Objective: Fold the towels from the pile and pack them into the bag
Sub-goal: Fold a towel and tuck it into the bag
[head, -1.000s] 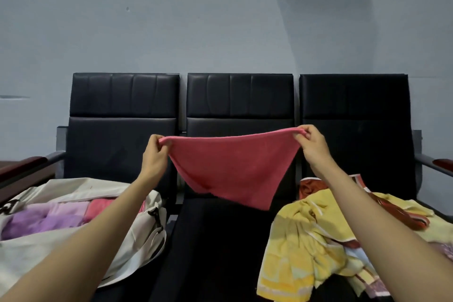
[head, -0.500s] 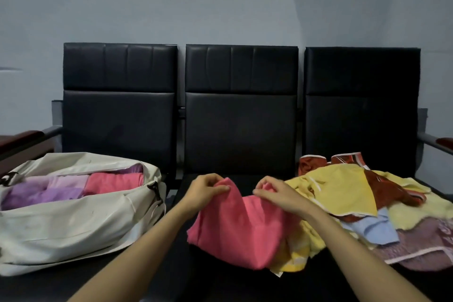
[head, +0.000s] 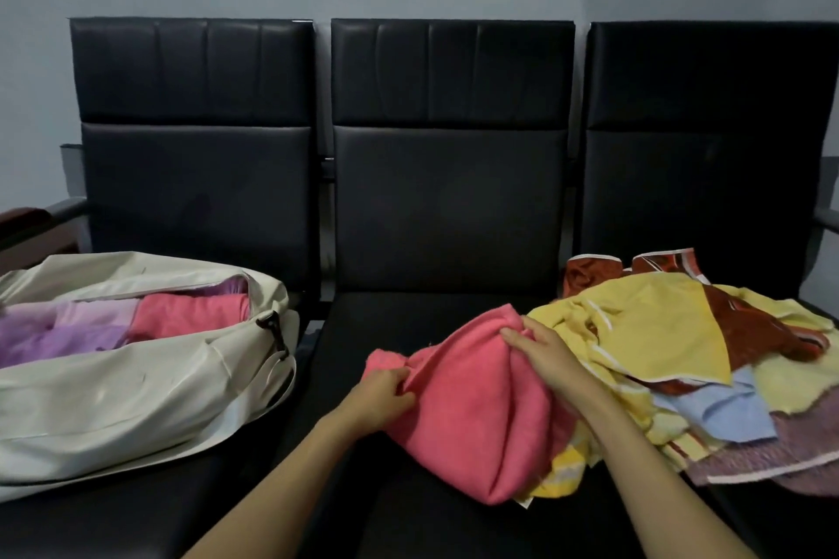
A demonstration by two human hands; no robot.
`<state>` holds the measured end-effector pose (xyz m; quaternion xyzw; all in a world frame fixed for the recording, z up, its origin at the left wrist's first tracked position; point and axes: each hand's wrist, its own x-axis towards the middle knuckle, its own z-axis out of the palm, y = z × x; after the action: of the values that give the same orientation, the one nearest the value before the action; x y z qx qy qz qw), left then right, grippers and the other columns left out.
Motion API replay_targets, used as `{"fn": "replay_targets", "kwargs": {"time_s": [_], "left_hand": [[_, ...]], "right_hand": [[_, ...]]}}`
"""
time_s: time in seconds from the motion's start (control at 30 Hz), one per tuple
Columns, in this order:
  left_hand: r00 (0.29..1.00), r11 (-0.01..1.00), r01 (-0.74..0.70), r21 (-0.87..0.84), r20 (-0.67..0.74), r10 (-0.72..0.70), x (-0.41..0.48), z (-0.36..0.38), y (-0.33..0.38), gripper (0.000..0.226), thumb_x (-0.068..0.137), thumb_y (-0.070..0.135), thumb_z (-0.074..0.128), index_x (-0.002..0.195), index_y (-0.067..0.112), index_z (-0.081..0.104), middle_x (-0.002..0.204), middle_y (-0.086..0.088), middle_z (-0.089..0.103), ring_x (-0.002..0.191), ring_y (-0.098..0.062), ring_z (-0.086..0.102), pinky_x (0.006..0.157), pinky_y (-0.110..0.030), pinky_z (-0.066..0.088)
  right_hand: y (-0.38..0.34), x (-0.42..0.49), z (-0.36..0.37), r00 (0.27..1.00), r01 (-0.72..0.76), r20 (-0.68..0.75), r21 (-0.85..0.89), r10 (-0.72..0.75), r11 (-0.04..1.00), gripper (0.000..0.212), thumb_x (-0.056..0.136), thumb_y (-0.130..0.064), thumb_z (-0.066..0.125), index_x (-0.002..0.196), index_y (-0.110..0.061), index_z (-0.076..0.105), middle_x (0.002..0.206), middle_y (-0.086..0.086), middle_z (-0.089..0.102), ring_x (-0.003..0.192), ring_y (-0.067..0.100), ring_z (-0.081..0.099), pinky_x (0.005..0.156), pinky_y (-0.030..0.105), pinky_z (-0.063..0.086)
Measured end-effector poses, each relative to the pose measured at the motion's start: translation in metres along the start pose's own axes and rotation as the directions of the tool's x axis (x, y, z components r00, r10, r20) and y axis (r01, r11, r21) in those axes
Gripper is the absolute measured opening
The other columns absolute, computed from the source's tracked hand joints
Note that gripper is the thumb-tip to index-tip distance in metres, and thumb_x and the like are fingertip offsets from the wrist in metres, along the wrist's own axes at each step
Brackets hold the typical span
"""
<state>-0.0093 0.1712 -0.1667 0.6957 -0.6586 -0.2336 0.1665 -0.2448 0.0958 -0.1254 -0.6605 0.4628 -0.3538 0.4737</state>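
A person's left hand (head: 380, 395) grips the bunched pink towel (head: 467, 418) on the middle seat (head: 408, 313) of the bench (head: 449, 195), while the right hand (head: 547, 354) seems to pinch its upper fold. The towel overlaps the pile (head: 658, 331) at the right end; the open bag (head: 113, 399) lies at the left.

Seats: three, black, in one row: left seat (head: 190, 204), middle seat (head: 449, 204), right seat (head: 708, 177).

Bags: one cream bag (head: 113, 404), on the left seat.

Towels inside it: three colours show, namely pink (head: 190, 315), pale pink (head: 95, 313) and purple (head: 59, 343); any beneath cannot be counted.

Loose towels: one pink towel (head: 472, 418), at the middle seat's right edge.

Hands: two, left hand (head: 381, 395) and right hand (head: 545, 354).

Piles: one pile (head: 658, 331), on the right seat, with at least four colours: yellow, rust, blue, mauve; exact total indeterminable.
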Motion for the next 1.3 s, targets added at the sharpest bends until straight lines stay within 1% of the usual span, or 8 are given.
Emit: {"fn": "replay_targets", "kwargs": {"time_s": [0.3,0.43,0.6,0.83,0.93,1.0,1.1,1.3], "left_hand": [[0.899,0.922,0.283,0.265,-0.409,-0.158,0.01,-0.008,-0.033,0.024,0.084,0.013,0.047,0.101,0.011,0.063,0.107,-0.009,0.061,0.107,-0.03,0.053,0.083,-0.036,0.04],[0.825,0.95,0.279,-0.14,-0.471,-0.311,0.01,-0.007,-0.046,0.017,0.09,0.008,0.042,0.101,0.008,0.056,0.106,-0.011,0.053,0.102,-0.032,0.052,0.081,-0.037,0.04],[0.613,0.697,0.223,-0.682,-0.457,-0.644,0.005,-0.019,-0.059,0.014,0.093,0.002,0.04,0.102,0.005,0.049,0.096,-0.013,0.054,0.089,-0.026,0.05,0.077,-0.032,0.035],[0.822,0.233,-0.279,-0.932,-0.357,-0.443,0.004,-0.048,-0.045,0.018,0.092,0.002,0.048,0.081,0.011,0.058,0.072,-0.005,0.059,0.061,-0.011,0.055,0.053,-0.02,0.047],[0.874,0.604,-0.149,-0.783,-0.389,-0.29,-0.011,-0.051,-0.049,0.039,0.091,0.037,0.059,0.059,0.019,0.045,0.058,0.002,0.039,0.055,-0.01,0.037,0.052,-0.025,0.031],[0.907,0.927,0.115,-0.357,-0.342,-0.245,-0.01,-0.046,-0.056,0.053,0.088,0.06,0.052,0.054,0.018,0.053,0.052,0.004,0.042,0.052,-0.011,0.041,0.058,-0.03,0.031],[0.93,0.904,0.263,0.337,-0.338,-0.145,0.003,-0.03,-0.057,0.039,0.097,0.05,0.04,0.1,0.027,0.072,0.1,0.004,0.066,0.102,-0.014,0.058,0.09,-0.032,0.032],[0.926,0.997,-0.081,-0.018,-0.371,0.068,0.011,-0.004,-0.016,0.021,0.093,0.03,0.059,0.107,0.019,0.069,0.113,0.002,0.059,0.11,-0.014,0.055,0.098,-0.027,0.04]], "right_hand": [[0.004,0.0,-0.009,0.993,-0.041,-0.105,0.201,0.063,0.979,0.021,0.098,-0.024,0.052,0.105,-0.008,0.062,0.098,0.013,0.063,0.088,0.026,0.06,0.082,0.036,0.047],[0.0,-0.004,-0.012,0.997,-0.031,-0.063,0.275,0.051,0.961,0.012,0.096,-0.025,0.055,0.1,-0.017,0.064,0.092,0.009,0.064,0.082,0.023,0.062,0.077,0.035,0.049],[-0.002,-0.007,-0.024,0.995,-0.051,-0.056,0.401,0.079,0.914,0.01,0.094,-0.022,0.057,0.1,-0.02,0.065,0.088,0.005,0.064,0.079,0.022,0.061,0.072,0.033,0.048],[0.009,0.0,-0.042,0.969,-0.002,-0.218,0.471,0.119,0.882,0.016,0.095,-0.019,0.056,0.11,-0.019,0.063,0.1,0.007,0.064,0.088,0.023,0.062,0.075,0.033,0.049],[0.012,-0.002,-0.05,0.956,0.019,-0.271,0.44,0.112,0.898,0.025,0.096,-0.021,0.055,0.119,-0.016,0.061,0.101,0.007,0.063,0.087,0.022,0.061,0.07,0.032,0.048],[0.01,-0.006,-0.048,0.96,0.048,-0.271,0.393,0.066,0.918,0.022,0.097,-0.019,0.053,0.116,-0.016,0.062,0.097,0.006,0.062,0.083,0.021,0.06,0.067,0.03,0.046],[0.004,-0.008,-0.039,0.974,0.106,-0.224,0.325,-0.032,0.94,0.017,0.096,-0.017,0.054,0.106,-0.025,0.065,0.101,0.005,0.064,0.091,0.023,0.061,0.074,0.033,0.049],[-0.007,-0.013,-0.019,0.978,0.208,-0.027,0.019,-0.208,0.978,0.017,0.094,-0.016,0.058,0.098,-0.031,0.067,0.093,-0.011,0.069,0.088,-0.003,0.063,0.082,0.02,0.045]]}}
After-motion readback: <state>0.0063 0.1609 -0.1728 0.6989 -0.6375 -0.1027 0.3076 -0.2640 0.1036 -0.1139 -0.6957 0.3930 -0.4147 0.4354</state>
